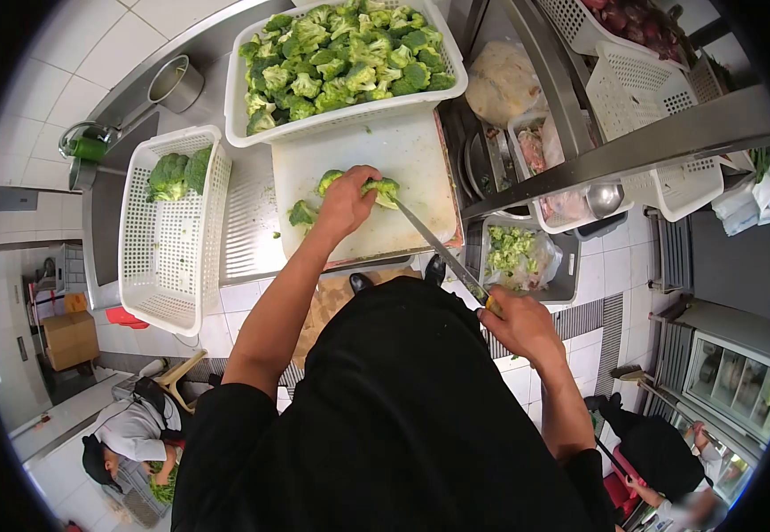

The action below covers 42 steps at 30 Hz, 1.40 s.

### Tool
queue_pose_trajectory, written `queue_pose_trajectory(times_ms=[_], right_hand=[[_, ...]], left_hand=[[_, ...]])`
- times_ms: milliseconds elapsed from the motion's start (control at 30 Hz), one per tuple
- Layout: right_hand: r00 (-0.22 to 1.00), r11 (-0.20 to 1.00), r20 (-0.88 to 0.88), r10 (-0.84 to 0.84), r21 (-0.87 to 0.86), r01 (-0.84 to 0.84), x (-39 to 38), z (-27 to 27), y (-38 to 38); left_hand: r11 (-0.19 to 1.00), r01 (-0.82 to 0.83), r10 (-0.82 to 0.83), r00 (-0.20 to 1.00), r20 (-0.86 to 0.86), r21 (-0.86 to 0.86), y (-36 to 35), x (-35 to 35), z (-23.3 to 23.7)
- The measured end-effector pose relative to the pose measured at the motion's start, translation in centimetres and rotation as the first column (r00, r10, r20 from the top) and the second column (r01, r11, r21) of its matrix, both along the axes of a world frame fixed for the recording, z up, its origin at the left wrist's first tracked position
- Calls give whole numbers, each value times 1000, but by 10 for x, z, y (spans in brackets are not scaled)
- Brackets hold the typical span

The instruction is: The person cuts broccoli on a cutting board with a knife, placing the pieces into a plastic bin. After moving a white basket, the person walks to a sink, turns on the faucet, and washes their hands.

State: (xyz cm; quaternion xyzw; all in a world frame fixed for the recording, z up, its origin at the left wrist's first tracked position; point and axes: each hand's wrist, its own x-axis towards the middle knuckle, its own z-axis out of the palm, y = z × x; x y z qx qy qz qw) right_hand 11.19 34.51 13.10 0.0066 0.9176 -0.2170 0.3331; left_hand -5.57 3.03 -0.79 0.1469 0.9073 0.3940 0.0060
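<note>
Here, left hand (345, 206) fingers pin one broccoli piece (386, 189); right hand (519, 324) fingers grip one knife (438, 253); two florets (301, 213) beside.

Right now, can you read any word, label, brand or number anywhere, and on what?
None can be read.
Cardboard box: no legible print.
Glass-door fridge: too small and blurred to tell.
Knife, cutting board under the broccoli, white baskets: no marks visible.

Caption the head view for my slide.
Left hand steadies broccoli on the cutting board while right hand sets a knife against it.
</note>
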Motion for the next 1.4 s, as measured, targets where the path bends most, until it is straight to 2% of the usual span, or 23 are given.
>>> queue_pose_trajectory(times_ms=[100, 167, 200, 267, 300, 333, 400, 433, 500, 567, 633, 733, 767, 833, 1000, 1067, 1167, 1267, 1367, 1400], right_hand=[[999, 1000, -38, 16, 22, -15, -2, -9, -2], [999, 999, -40, 3, 40, -1, -5, -10, -3], [997, 999, -72, -28, 18, 30, -5, -10, -2], [993, 998, -100, -56, -10, 55, -6, -7, -3], [997, 999, -68, -33, -35, 30, -9, 1, -3], [999, 998, -38, -9, -60, 7, -11, 5, -4], [998, 997, -39, 43, -69, -46, -13, -8, -6], [997, 997, -46, 57, -45, -59, -15, -13, -11], [996, 997, -51, 69, -21, -71, -16, -21, -18], [989, 999, -150, -8, -54, 0, -18, -25, -25], [992, 997, -123, 4, -76, -13, -21, -16, -31], [996, 994, -68, 62, -91, -68, -28, -15, -37], [994, 990, -38, 106, -87, -109, -30, -17, -39], [993, 989, -14, 117, -94, -118, -34, -18, -42], [991, 986, 4, 133, -100, -132, -40, -19, -47], [990, 981, -71, 118, -146, -127, -42, -17, -50], [984, 977, -6, 176, -122, -176, -53, -24, -61], [975, 968, -44, 218, -115, -222, -57, -87, -71], [978, 973, -46, 206, -93, -209, -66, -87, -66], [978, 974, -50, 203, -94, -207, -68, -87, -65]], left_hand=[[1000, -13, 12, 997, 71, 12, -2, 0, 7], [988, -151, 144, 970, 195, 25, -7, -3, 22], [988, -153, 146, 969, 197, 22, -17, -8, 25], [962, -255, 251, 966, 61, 94, -43, -23, 32], [988, -155, 156, 987, 38, -29, -51, -24, 47], [987, -161, 162, 986, 38, -31, -56, -25, 42], [992, 90, -85, 994, 62, -84, -62, -26, 31], [984, 123, -102, 982, 157, -127, -62, -24, 29], [983, 84, -55, 984, 171, -164, -59, -22, 19], [979, 49, -12, 983, 181, -200, -56, -23, 10], [990, -19, 28, 998, 63, -138, -49, -12, 13], [994, -54, 59, 997, 44, -95, -43, -6, 15], [994, -55, 60, 997, 45, -94, -43, -7, 15], [983, -34, 22, 998, -66, -180, -46, -6, 14], [990, -49, 47, 999, -23, -136, -45, -4, 14], [990, -59, 57, 998, -18, -129, -44, -2, 15], [988, -88, 93, 995, 35, -125, -47, -1, 15], [988, -62, 67, 997, 31, -143, -46, -3, 15], [984, -40, 54, 996, 74, -174, -68, -8, 23], [987, -155, 144, 974, 172, 48, -76, -13, 25]])
